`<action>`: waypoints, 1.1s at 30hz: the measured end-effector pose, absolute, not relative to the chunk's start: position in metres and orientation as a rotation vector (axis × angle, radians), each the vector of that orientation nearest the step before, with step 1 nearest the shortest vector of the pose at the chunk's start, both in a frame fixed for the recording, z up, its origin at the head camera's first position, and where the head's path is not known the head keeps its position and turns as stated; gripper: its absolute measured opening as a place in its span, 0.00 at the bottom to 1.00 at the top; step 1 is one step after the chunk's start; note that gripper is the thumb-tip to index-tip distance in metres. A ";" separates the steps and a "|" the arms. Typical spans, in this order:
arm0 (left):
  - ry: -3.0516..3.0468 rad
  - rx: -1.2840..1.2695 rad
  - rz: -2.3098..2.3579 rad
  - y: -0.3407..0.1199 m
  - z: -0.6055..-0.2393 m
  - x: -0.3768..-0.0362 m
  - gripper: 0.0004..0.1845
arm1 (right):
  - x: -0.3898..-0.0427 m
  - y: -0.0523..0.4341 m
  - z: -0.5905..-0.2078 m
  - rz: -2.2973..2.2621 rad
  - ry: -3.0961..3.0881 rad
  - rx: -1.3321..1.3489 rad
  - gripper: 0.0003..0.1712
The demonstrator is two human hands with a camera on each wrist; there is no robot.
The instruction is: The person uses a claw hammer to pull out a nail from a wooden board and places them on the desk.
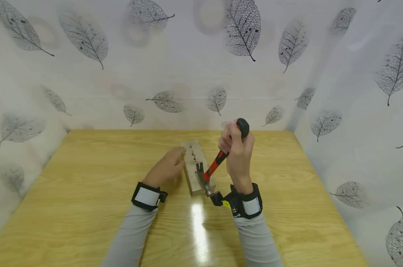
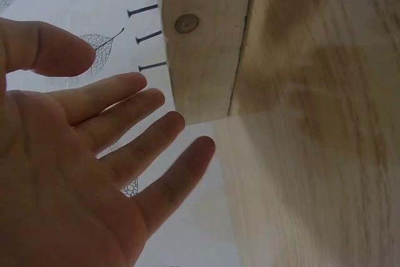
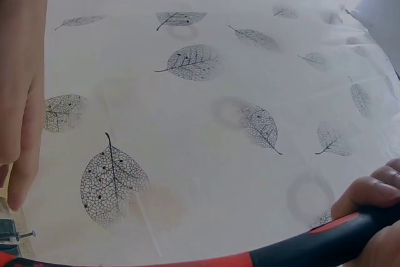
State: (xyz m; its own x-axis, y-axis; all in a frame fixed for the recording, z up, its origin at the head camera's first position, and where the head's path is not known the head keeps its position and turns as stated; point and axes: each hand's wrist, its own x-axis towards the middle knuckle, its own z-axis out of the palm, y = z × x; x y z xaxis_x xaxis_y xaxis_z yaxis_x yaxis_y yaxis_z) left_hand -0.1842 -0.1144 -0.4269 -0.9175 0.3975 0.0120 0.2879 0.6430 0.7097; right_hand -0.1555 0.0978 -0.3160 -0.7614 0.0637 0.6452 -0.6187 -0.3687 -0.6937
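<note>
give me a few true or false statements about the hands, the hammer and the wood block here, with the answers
1. The right hand grips the hammer by its black and red handle. True.
2. The left hand grips a second hammer. False: its fingers are straight, beside the wooden block, and it holds nothing.
3. Several nails stick out of the block. True.
4. The block lies on a blue cloth. False: it lies on a light wooden table.
5. The hammer's head is lifted high above the block. False: the metal head is down at the block, by its near end.
</note>
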 end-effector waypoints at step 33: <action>2.761 0.582 0.968 -0.117 -0.440 -0.193 0.26 | -0.257 0.044 -0.321 2.103 -1.911 0.544 0.25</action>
State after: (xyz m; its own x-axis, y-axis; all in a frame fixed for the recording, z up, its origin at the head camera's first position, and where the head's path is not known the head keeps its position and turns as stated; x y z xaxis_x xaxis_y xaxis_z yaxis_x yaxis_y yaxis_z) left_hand -0.1934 -0.1167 -0.4400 -0.9118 0.4101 -0.0205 0.3074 0.7150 0.6280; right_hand -0.2569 0.0440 -0.3207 -0.8997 -0.0656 0.4316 -0.4233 -0.1099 -0.8993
